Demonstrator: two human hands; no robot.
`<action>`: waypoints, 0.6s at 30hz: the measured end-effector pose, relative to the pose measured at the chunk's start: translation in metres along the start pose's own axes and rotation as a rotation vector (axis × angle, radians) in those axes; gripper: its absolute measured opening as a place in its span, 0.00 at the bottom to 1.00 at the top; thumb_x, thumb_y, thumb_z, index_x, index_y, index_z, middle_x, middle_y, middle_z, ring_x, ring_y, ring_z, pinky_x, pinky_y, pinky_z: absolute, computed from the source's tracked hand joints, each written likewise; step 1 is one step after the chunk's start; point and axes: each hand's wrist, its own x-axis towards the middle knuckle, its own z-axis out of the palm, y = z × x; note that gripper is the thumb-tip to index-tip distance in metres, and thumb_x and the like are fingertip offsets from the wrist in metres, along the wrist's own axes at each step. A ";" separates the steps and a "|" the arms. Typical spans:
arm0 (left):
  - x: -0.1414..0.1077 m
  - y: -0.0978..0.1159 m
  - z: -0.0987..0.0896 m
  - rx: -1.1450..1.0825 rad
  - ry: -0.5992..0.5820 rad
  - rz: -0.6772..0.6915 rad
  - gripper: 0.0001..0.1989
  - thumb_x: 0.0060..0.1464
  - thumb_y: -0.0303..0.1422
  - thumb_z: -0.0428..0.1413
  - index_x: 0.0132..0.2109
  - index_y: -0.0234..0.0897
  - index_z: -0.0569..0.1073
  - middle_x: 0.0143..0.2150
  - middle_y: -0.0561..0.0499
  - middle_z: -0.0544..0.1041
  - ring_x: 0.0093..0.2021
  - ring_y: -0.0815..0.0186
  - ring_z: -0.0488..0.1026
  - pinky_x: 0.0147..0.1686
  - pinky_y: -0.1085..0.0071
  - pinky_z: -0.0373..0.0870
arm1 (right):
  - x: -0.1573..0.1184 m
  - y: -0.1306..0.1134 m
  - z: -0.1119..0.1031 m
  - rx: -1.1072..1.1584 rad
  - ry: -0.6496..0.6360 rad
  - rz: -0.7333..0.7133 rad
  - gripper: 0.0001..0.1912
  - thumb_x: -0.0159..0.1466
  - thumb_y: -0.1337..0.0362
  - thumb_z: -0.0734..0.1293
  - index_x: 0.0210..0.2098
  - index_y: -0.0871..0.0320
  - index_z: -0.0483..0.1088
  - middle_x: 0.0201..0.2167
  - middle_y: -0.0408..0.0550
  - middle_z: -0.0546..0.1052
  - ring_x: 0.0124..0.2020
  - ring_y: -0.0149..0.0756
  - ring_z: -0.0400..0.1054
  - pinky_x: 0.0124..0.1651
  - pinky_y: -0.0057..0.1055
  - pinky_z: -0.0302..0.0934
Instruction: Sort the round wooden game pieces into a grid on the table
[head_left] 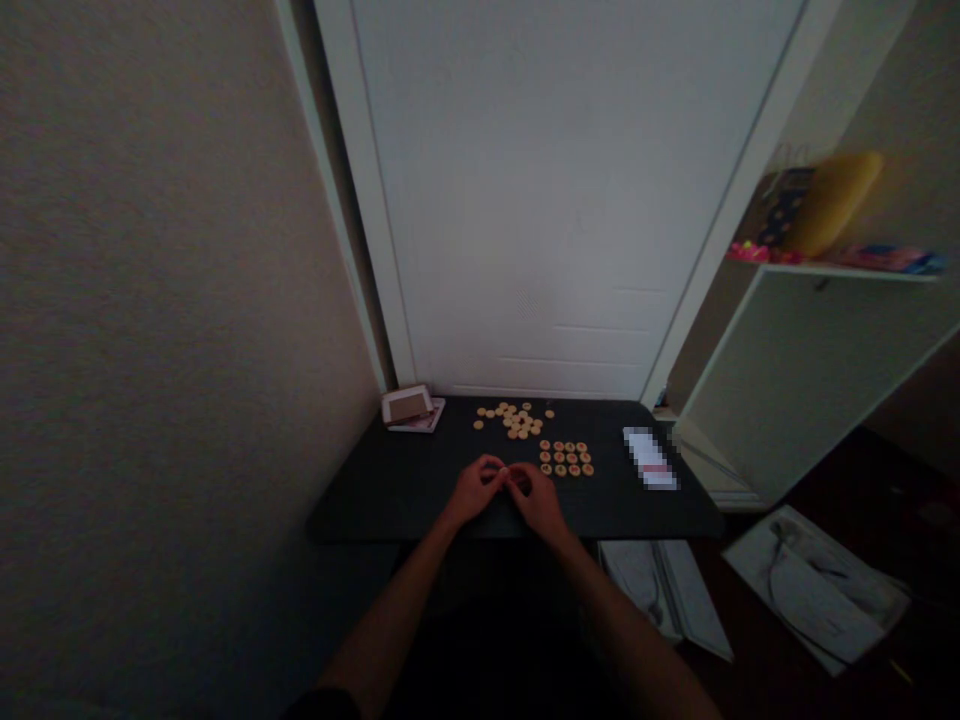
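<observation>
My left hand (477, 488) and my right hand (537, 497) meet over the front part of the dark table (420, 490). Fingertips of both hands are pinched together, and whatever they may hold is too small and dim to make out. Just right of my right hand lie round wooden game pieces (571, 458) with dark and reddish marks, set out in neat rows. Farther back, a loose cluster of similar pale discs (517, 420) is scattered, some touching or overlapping.
At the back left corner sits an open shallow box (409, 408). A phone-like thing (649, 458), blurred out, lies on the right side. Behind the table stands a white door (570, 200); a wall (187, 300) closes the left. White boxes (817, 585) lie on the floor at right.
</observation>
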 end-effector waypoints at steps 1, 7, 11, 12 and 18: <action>0.000 0.000 0.000 0.014 0.006 -0.007 0.16 0.56 0.45 0.56 0.43 0.37 0.71 0.34 0.49 0.81 0.34 0.63 0.79 0.36 0.70 0.73 | 0.000 0.000 0.000 -0.005 -0.003 0.000 0.11 0.64 0.60 0.65 0.44 0.55 0.72 0.37 0.47 0.78 0.35 0.35 0.73 0.39 0.31 0.69; 0.001 0.003 0.000 0.017 0.021 -0.017 0.17 0.57 0.46 0.54 0.42 0.37 0.72 0.37 0.48 0.81 0.37 0.62 0.79 0.38 0.70 0.73 | 0.000 0.001 0.002 -0.039 0.031 -0.014 0.13 0.61 0.60 0.67 0.46 0.54 0.72 0.37 0.47 0.77 0.32 0.34 0.72 0.37 0.31 0.69; 0.000 0.004 0.001 -0.042 -0.022 -0.031 0.18 0.57 0.46 0.54 0.45 0.37 0.71 0.40 0.47 0.80 0.40 0.61 0.78 0.40 0.69 0.73 | -0.001 0.001 0.003 -0.042 0.070 -0.019 0.12 0.63 0.61 0.66 0.45 0.54 0.72 0.37 0.47 0.77 0.34 0.35 0.72 0.38 0.31 0.68; 0.000 0.004 0.000 -0.059 -0.036 -0.031 0.18 0.57 0.46 0.54 0.45 0.37 0.71 0.40 0.47 0.80 0.41 0.61 0.78 0.41 0.68 0.73 | -0.001 0.001 0.004 -0.044 0.077 -0.020 0.12 0.63 0.61 0.65 0.45 0.54 0.72 0.37 0.47 0.77 0.34 0.35 0.72 0.39 0.31 0.68; 0.009 0.006 -0.006 -0.105 -0.181 -0.010 0.18 0.56 0.44 0.56 0.47 0.37 0.69 0.39 0.47 0.81 0.41 0.61 0.78 0.44 0.66 0.72 | 0.001 -0.001 0.001 -0.017 0.101 -0.025 0.12 0.64 0.61 0.64 0.46 0.54 0.73 0.41 0.48 0.78 0.40 0.38 0.73 0.44 0.34 0.68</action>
